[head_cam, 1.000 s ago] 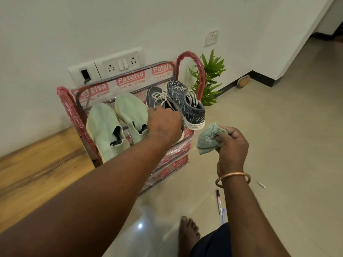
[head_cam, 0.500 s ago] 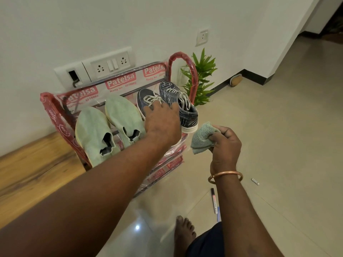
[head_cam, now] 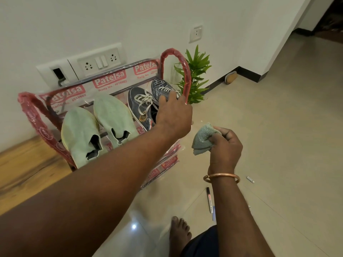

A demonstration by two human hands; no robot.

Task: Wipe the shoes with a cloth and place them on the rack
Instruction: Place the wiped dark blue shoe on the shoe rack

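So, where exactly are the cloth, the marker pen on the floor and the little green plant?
cloth (head_cam: 202,140): head view, middle of the bunched grey-green fabric.
marker pen (head_cam: 209,199): head view, on its barrel, below the dark cap.
plant (head_cam: 197,71): head view, on the leaves near its middle.
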